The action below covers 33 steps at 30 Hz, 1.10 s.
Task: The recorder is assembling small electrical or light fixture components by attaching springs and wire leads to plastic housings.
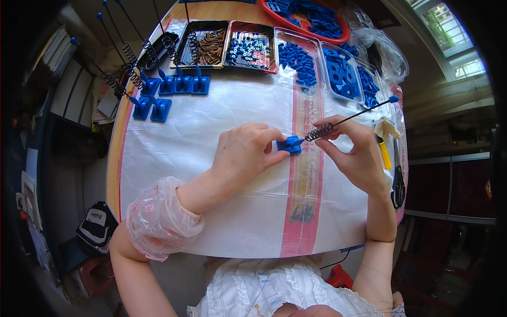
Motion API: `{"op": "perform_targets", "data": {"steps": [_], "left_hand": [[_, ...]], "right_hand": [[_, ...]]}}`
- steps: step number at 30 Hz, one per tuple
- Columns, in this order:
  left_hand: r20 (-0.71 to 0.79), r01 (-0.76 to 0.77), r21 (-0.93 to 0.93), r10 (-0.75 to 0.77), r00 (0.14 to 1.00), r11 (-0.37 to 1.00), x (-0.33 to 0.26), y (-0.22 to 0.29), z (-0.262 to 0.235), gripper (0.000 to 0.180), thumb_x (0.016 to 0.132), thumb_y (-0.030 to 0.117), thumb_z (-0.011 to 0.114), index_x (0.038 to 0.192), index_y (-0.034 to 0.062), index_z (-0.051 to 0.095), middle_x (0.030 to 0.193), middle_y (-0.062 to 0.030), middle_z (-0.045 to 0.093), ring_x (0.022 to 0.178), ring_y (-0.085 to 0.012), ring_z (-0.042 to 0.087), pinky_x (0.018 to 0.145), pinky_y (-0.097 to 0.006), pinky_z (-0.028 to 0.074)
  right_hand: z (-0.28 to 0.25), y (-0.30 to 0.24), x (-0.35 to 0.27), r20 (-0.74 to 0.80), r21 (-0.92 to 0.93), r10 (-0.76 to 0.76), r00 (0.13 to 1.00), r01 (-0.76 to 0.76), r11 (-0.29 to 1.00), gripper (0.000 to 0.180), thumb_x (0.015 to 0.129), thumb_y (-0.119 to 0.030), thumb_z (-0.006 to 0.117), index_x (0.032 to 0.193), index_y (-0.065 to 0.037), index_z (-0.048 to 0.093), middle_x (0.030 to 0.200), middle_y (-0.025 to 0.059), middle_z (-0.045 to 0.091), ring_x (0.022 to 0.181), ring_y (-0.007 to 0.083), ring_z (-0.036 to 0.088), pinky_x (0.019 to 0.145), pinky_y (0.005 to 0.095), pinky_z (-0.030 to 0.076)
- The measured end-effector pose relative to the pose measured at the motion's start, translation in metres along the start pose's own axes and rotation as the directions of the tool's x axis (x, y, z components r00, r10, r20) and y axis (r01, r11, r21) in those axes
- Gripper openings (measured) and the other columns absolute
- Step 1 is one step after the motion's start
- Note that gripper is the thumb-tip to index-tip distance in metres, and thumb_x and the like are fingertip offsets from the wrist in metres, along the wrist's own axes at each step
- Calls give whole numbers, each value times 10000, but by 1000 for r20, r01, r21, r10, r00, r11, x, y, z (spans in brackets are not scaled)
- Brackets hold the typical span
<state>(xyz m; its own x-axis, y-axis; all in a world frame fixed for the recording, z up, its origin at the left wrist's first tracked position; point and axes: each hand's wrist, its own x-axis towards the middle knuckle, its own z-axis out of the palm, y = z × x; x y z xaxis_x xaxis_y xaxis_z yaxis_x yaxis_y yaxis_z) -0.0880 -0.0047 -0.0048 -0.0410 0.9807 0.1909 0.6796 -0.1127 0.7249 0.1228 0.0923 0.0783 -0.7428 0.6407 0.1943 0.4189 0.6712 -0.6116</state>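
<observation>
Between finger and thumb, my left hand (245, 150) pinches a small blue plastic base (290, 145). My right hand (351, 148) grips a black coil spring (319, 131) at its side. From that spring a thin black rod (364, 111) runs up to the right and ends in a blue tip (393, 99). The spring's lower end meets the top of the blue base; whether it is fastened there I cannot make out. At the far left stand several similar blue bases (182, 84), some with springs and rods rising from them.
Along the back are a tray of brass-coloured screws (210, 48), a tray of small blue and silver pieces (249, 51), clear boxes of blue parts (298, 62) and a red basin (346, 36). Black scissors (398, 187) and a yellow-handled tool (384, 153) lie at the right edge.
</observation>
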Motion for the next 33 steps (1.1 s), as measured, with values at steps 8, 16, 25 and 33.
{"op": "perform_targets", "data": {"steps": [8, 16, 25, 33], "left_hand": [[-2, -9, 30, 9, 1000, 1000, 0, 1, 0, 234, 833, 234, 849, 1055, 165, 820, 754, -25, 689, 658, -168, 646, 619, -332, 511], [9, -4, 35, 4, 1000, 999, 0, 1, 0, 232, 843, 230, 844, 1061, 156, 820, 765, -29, 702, 652, -165, 653, 619, -318, 516], [8, -11, 38, 11, 1000, 999, 0, 2, -1, 227, 849, 231, 837, 1062, 156, 822, 763, -27, 702, 652, -161, 653, 617, -318, 518], [2, -17, 30, 17, 1000, 999, 1, 0, 0, 231, 842, 227, 841, 1060, 153, 820, 755, -25, 698, 653, -165, 654, 621, -322, 519]], "right_hand": [[14, 22, -2, 205, 21, 86, 975, -93, 995, 283, 854, -80, 822, 1117, -33, 731, 935, 84, 754, 819, 173, 704, 746, 299, 547], [23, 28, 1, 252, 60, 101, 962, -120, 991, 386, 812, -91, 869, 1173, -59, 738, 853, 22, 693, 763, 115, 637, 705, 275, 524], [30, 34, 2, 237, 239, 199, 951, -255, 937, 222, 784, -73, 854, 970, -21, 743, 746, 10, 611, 677, 90, 542, 609, 277, 460], [29, 34, 4, 256, 213, 208, 944, -265, 940, 237, 778, -67, 858, 985, -26, 751, 762, 8, 616, 678, 91, 549, 610, 274, 465]]}}
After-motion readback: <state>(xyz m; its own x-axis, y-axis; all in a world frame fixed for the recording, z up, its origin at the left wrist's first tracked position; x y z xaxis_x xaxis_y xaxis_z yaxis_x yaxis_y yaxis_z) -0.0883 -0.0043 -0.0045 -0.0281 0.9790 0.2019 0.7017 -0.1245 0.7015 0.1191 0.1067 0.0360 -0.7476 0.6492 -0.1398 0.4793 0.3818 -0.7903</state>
